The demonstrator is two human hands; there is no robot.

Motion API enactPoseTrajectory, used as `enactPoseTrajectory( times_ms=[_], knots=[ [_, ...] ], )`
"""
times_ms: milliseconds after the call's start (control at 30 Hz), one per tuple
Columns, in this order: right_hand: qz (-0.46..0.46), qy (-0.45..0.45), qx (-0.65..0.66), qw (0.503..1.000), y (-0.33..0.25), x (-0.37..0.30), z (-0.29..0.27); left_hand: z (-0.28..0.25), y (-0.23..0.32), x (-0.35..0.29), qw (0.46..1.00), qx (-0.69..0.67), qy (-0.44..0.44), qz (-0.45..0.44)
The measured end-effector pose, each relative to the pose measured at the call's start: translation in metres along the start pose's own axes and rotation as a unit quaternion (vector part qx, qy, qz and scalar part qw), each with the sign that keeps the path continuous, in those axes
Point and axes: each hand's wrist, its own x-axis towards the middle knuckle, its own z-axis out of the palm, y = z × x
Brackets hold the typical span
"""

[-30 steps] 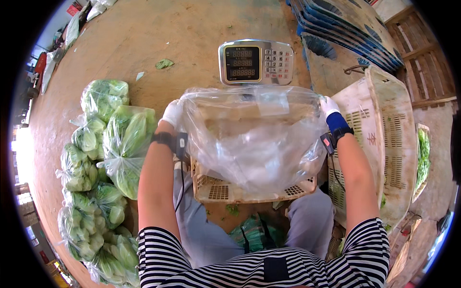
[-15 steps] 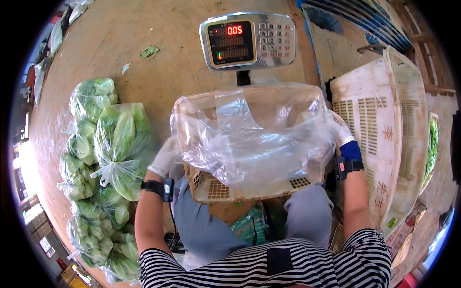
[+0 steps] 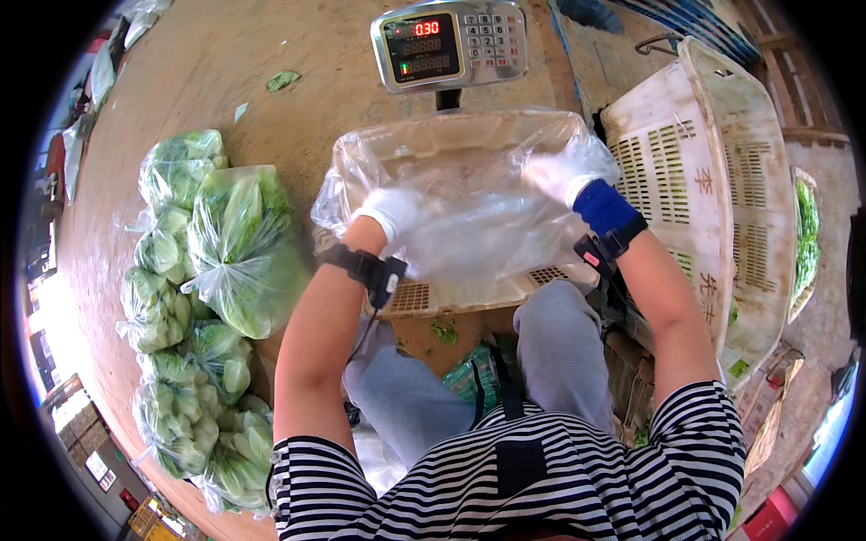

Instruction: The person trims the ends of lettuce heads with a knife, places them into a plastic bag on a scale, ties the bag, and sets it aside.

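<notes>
A pale plastic crate sits in front of me, lined with a large clear plastic bag. My left hand, in a white glove with a black wrist strap, is pushed down inside the bag on its left side. My right hand, gloved white with a blue cuff, presses into the bag on its right side. Both hands are seen through the clear film, and whether they pinch it is unclear. The crate stands at a weighing scale whose display head shows red digits just beyond it.
Several clear bags stuffed with green leafy vegetables lie in a row on the floor to my left. A big white slotted basket leans at my right. Blue crates are stacked at the top right. Loose leaves lie on the brown floor.
Both hands moved from the crate's outer sides into the bag, pressing the film down into the crate. The view shifted, and the scale's display changed its reading.
</notes>
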Motion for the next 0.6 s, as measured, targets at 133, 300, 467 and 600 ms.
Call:
enactPoseTrajectory(
  times_ms=[133, 300, 467, 600],
  knots=[
    [-0.023, -0.325, 0.078, 0.942, 0.000, -0.037, 0.066, 0.075, 0.049, -0.025, 0.978, -0.165, -0.049, 0.121],
    [0.218, -0.392, 0.341, 0.826, 0.009, 0.003, 0.097, 0.115, 0.059, -0.010, 0.977, -0.176, -0.115, 0.025],
    [0.242, 0.413, 0.271, 0.835, 0.034, 0.069, 0.110, 0.123, 0.068, -0.010, 0.982, -0.150, -0.105, 0.045],
    [0.144, 0.374, 0.281, 0.872, 0.013, 0.056, 0.115, 0.076, 0.072, -0.033, 0.984, -0.147, 0.097, 0.015]
  ],
)
